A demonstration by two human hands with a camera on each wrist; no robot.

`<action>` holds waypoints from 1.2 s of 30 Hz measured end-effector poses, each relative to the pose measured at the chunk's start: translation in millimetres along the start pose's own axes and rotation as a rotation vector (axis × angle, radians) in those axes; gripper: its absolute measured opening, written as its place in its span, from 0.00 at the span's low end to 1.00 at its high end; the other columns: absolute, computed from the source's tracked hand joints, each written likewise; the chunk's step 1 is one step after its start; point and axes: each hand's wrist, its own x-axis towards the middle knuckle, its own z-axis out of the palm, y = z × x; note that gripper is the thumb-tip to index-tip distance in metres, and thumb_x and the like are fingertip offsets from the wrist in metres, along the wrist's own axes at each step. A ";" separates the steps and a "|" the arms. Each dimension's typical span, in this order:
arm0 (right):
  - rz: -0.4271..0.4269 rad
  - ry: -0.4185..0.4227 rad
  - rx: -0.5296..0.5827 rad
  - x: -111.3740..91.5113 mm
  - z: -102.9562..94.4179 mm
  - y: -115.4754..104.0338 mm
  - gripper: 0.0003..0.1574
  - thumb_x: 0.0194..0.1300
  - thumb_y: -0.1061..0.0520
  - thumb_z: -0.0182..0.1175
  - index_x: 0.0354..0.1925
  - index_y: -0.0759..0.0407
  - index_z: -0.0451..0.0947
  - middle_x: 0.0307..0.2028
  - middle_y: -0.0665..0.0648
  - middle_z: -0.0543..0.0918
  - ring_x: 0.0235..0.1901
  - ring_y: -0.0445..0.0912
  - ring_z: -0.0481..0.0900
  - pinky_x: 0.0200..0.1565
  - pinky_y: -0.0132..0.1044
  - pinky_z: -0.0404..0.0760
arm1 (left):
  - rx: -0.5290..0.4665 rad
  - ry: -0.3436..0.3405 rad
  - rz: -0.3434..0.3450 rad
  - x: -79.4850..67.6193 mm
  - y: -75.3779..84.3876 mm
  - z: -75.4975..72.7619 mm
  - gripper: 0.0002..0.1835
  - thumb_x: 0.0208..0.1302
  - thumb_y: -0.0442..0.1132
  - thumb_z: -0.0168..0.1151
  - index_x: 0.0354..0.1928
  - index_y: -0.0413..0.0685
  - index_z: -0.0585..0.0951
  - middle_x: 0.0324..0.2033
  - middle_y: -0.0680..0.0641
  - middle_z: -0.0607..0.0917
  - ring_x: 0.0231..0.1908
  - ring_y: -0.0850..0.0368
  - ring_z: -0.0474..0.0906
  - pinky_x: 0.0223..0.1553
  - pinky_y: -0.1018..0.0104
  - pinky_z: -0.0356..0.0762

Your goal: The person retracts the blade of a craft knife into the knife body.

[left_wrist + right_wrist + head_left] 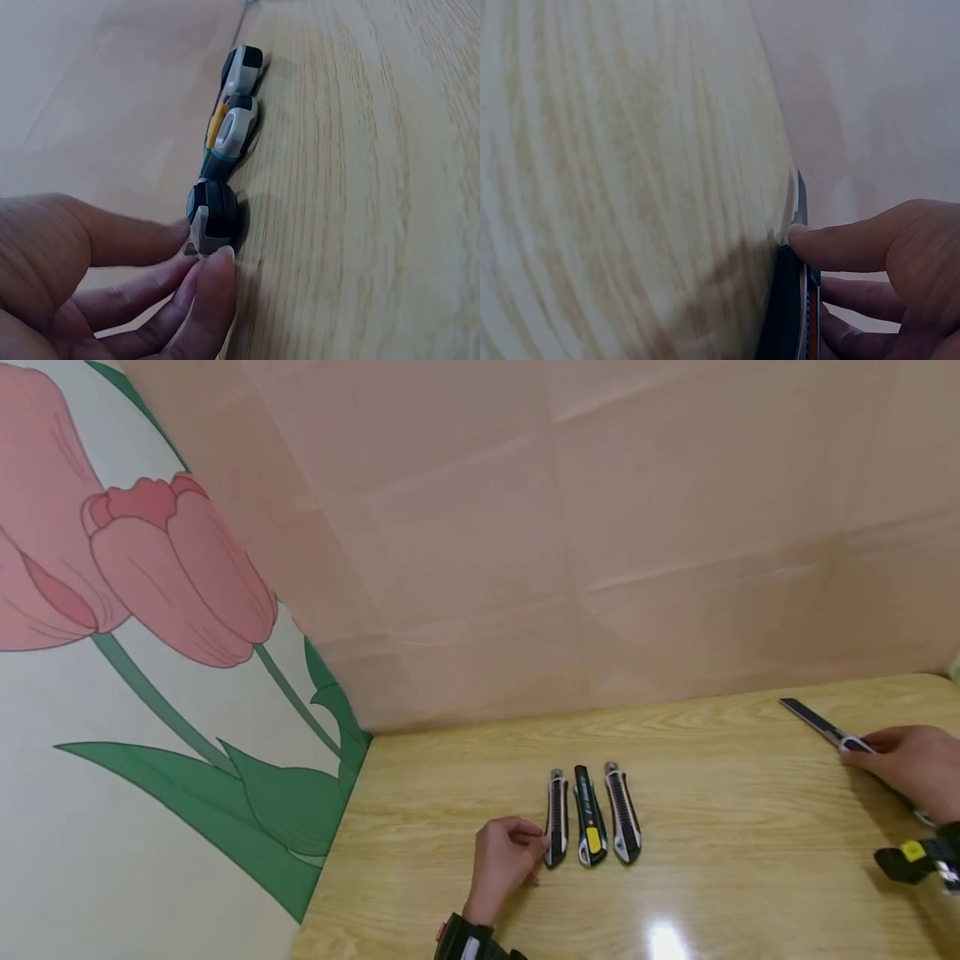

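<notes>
Three utility knives lie side by side on the table: a silver-and-black left one (557,818), a black one with a yellow slider (590,818) in the middle, and a silver-and-black right one (622,814). My left hand (506,860) touches the left side of the left knife near its lower end. In the left wrist view, fingertips (219,274) meet the end of that knife. Far to the right, my right hand (915,768) grips another utility knife (813,720), a long dark blade pointing up and left. Its handle is partly hidden by the hand.
The wood-grain table (720,793) ends at a creased brownish-pink sheet (600,543) behind it. A wall with painted tulips (187,568) stands at the left. Black wrist straps sit on both wrists. Light glares off the table's front.
</notes>
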 end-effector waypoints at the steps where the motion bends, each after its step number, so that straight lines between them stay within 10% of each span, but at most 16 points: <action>1: 0.003 -0.006 -0.002 -0.5 -0.7 -0.5 0.37 0.53 0.52 0.70 0.43 0.87 0.73 0.34 0.82 0.78 0.28 0.66 0.76 0.24 0.50 0.73 | 0.005 -0.005 0.000 0.2 -0.1 0.2 0.07 0.51 0.32 0.74 0.33 0.41 0.87 0.23 0.51 0.87 0.16 0.47 0.83 0.12 0.57 0.87; 23: 0.091 0.001 -0.076 -13.3 -9.9 -1.1 0.42 0.51 0.43 0.72 0.44 0.80 0.77 0.35 0.77 0.81 0.24 0.60 0.77 0.24 0.50 0.72 | 0.111 0.001 0.022 7.2 7.9 8.7 0.03 0.57 0.35 0.69 0.32 0.44 0.88 0.22 0.52 0.86 0.07 0.56 0.77 0.04 0.68 0.80; 36: -0.048 0.128 0.020 -28.8 0.5 -65.7 0.30 0.51 0.50 0.74 0.39 0.78 0.82 0.26 0.70 0.85 0.18 0.52 0.76 0.17 0.37 0.67 | 0.116 0.136 0.143 14.7 21.3 8.5 0.09 0.59 0.40 0.70 0.40 0.45 0.88 0.31 0.54 0.88 0.23 0.65 0.81 0.19 0.74 0.81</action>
